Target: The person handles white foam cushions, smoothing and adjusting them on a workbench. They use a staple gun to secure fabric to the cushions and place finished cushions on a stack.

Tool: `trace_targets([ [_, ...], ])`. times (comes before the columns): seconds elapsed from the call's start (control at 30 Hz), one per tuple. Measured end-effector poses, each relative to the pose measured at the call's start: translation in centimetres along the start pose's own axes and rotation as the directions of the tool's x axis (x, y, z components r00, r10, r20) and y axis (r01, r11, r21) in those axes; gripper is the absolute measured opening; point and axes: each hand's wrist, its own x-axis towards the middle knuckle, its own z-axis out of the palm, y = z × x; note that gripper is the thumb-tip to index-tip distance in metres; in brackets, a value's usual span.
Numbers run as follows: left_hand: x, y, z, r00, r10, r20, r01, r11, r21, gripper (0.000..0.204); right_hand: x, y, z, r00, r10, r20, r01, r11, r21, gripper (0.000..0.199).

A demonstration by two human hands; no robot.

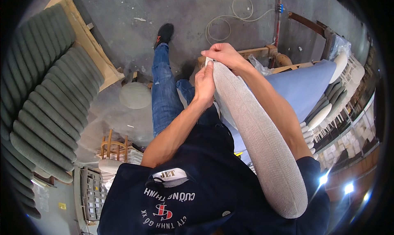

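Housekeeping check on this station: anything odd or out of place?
Yes, on the smooth grey floor: a thin, pale, flexible hose lies in loose loops, a possible snag, and a small, ragged white scrap looks like litter. No clear damage shows on the long, pale woven-fabric cushion being held.

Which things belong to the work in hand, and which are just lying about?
Seemingly in the work:
- long, light-grey, fabric-covered padded piece
- left hand
- right hand

Seemingly lying about:
- thin, pale hose looped on the floor
- pale, round disc
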Motion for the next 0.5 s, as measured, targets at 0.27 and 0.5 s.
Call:
trace_targets([
  [0.27, -0.3, 1.2, 1.6, 1.000, 0.001, -0.006, -0.002, 0.998, -0.068, 0.039, 1.9, 0.3, 0.0, 0.984, -0.066, -0.164, 0.036, 0.983, -0.181, 0.051],
  [0.5, 0.9, 0.5, 1.2, 1.000, -0.008, 0.001, 0.008, 1.000, -0.021, 0.039, 3.1, 1.4, 0.3, 0.909, -0.162, -0.385, 0.042, 0.953, -0.301, 0.046],
])
